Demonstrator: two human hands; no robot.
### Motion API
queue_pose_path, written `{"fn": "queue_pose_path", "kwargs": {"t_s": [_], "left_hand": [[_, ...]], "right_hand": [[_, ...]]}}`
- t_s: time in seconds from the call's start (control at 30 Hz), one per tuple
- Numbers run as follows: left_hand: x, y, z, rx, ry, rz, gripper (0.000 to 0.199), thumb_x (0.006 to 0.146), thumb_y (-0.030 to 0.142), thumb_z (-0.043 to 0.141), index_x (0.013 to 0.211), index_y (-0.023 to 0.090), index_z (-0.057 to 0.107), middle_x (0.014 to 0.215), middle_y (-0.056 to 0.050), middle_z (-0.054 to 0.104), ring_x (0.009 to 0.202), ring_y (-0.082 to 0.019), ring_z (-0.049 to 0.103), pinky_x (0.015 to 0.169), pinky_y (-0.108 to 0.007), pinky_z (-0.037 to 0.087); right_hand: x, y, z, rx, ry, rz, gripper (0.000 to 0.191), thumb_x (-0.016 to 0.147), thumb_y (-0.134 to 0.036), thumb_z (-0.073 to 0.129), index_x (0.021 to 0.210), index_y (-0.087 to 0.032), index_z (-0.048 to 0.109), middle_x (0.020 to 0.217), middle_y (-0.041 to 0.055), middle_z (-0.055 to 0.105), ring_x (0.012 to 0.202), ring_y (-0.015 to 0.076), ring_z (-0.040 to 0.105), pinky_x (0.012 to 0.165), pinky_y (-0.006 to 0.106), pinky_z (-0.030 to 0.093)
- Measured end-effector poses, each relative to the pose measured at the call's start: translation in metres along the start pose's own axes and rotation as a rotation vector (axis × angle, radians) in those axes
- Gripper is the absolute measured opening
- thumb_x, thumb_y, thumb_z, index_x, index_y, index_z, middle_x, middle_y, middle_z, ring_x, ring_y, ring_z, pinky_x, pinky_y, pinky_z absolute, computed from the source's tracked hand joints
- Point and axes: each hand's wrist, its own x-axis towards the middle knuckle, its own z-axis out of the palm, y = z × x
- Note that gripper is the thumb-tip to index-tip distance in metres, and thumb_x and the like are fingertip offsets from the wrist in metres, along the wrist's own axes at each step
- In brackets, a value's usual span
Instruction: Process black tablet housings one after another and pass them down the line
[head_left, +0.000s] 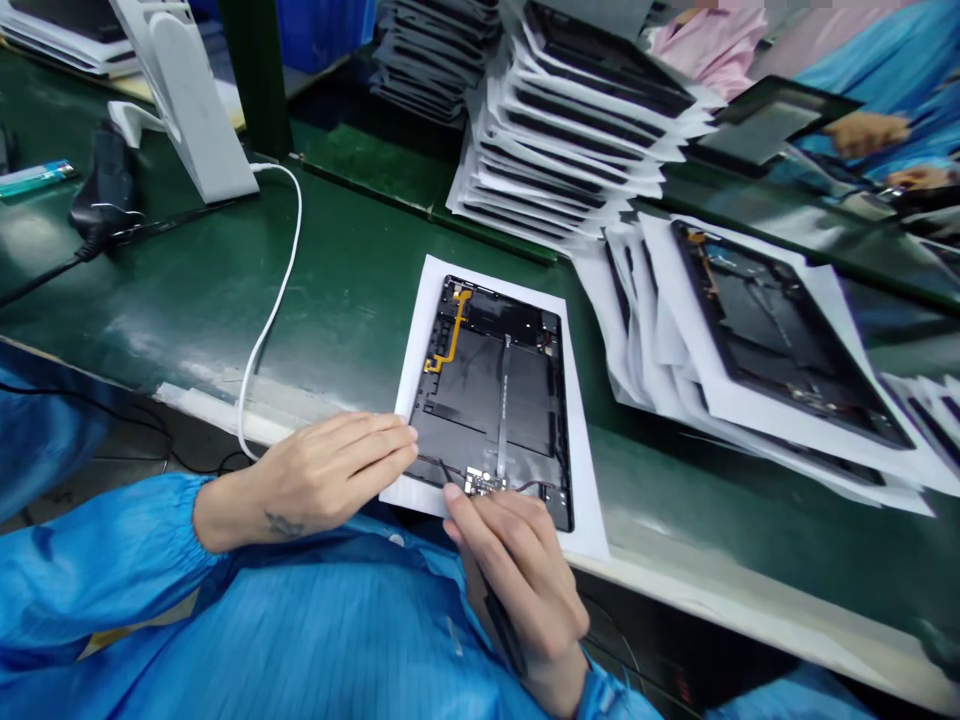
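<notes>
An opened black tablet housing (480,400) lies on a white sheet (589,490) at the bench's front edge. An orange flex cable (454,335) runs down its upper left part, and a grey ribbon (504,405) leads to a small circuit board (484,482) at its lower edge. My left hand (330,470) rests with extended fingers on the housing's lower left edge, holding nothing. My right hand (517,570) is closed around a dark, thin tool (504,630), whose tip points at the housing just left of the circuit board.
Tall stacks of housings between white sheets (555,150) stand behind, with more (787,340) at right. A white stand (187,100), white cable (289,270) and black device (105,190) are at left. Another person's hand (866,133) is at upper right.
</notes>
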Motion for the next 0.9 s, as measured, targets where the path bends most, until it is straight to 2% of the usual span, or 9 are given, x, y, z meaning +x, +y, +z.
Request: {"fn": "queue_pose_path", "kwargs": {"t_s": [0.13,0.23,0.33,0.4,0.5,0.8,0.9], "left_hand": [[0.002,0.002,0.0,0.022,-0.031,-0.008,0.031,0.102,0.005,0.041,0.121,0.006,0.066,0.123,-0.013,0.071,0.116,-0.025,0.066,0.099,-0.037,0.057],[0.008,0.006,-0.001,0.063,-0.056,0.004,0.031,0.103,0.008,0.04,0.121,0.008,0.066,0.117,-0.013,0.071,0.114,-0.024,0.066,0.099,-0.037,0.055],[0.015,0.011,-0.004,0.139,-0.112,0.0,0.032,0.103,0.01,0.04,0.123,0.009,0.065,0.111,-0.014,0.071,0.103,-0.025,0.068,0.089,-0.036,0.056],[0.019,0.014,-0.006,0.171,-0.168,0.002,0.033,0.103,0.012,0.04,0.126,0.009,0.063,0.111,-0.015,0.07,0.098,-0.026,0.068,0.083,-0.037,0.056],[0.023,0.016,-0.008,0.174,-0.215,0.013,0.033,0.103,0.013,0.039,0.124,0.008,0.063,0.112,-0.016,0.069,0.097,-0.027,0.067,0.079,-0.037,0.055],[0.019,0.015,-0.003,0.157,-0.186,0.005,0.03,0.104,0.013,0.04,0.125,0.01,0.061,0.113,-0.016,0.068,0.103,-0.027,0.067,0.082,-0.037,0.055],[0.018,0.014,-0.002,0.151,-0.174,0.011,0.027,0.103,0.014,0.041,0.118,0.01,0.063,0.112,-0.017,0.069,0.102,-0.028,0.068,0.081,-0.038,0.056]], "right_hand": [[-0.008,-0.002,-0.009,-0.075,0.052,0.063,0.037,0.088,0.004,0.064,0.121,-0.012,0.068,0.091,0.0069,0.071,0.083,0.019,0.063,0.076,0.038,0.054],[-0.006,-0.002,-0.018,-0.057,0.063,0.1,0.033,0.088,0.003,0.064,0.116,-0.014,0.07,0.09,0.0056,0.071,0.087,0.0201,0.066,0.08,0.038,0.056],[0.009,0.0,-0.021,0.163,0.052,0.211,0.028,0.091,-0.003,0.062,0.113,-0.019,0.071,0.097,0.0062,0.073,0.095,0.0223,0.069,0.082,0.038,0.058],[0.024,0.003,-0.018,0.327,0.011,0.318,0.023,0.095,-0.008,0.06,0.108,-0.022,0.072,0.097,0.0053,0.075,0.091,0.0204,0.071,0.077,0.034,0.058],[0.043,0.006,-0.01,0.407,-0.021,0.416,0.018,0.097,-0.014,0.059,0.098,-0.023,0.074,0.088,0.0033,0.075,0.08,0.0174,0.07,0.068,0.029,0.057],[0.05,0.007,-0.006,0.412,-0.076,0.351,0.016,0.097,-0.01,0.059,0.098,-0.02,0.072,0.088,0.0012,0.073,0.082,0.0141,0.068,0.075,0.028,0.053],[0.052,0.005,-0.007,0.409,-0.091,0.295,0.017,0.095,-0.007,0.059,0.098,-0.019,0.07,0.086,0.0011,0.072,0.08,0.0146,0.067,0.074,0.029,0.053]]}}
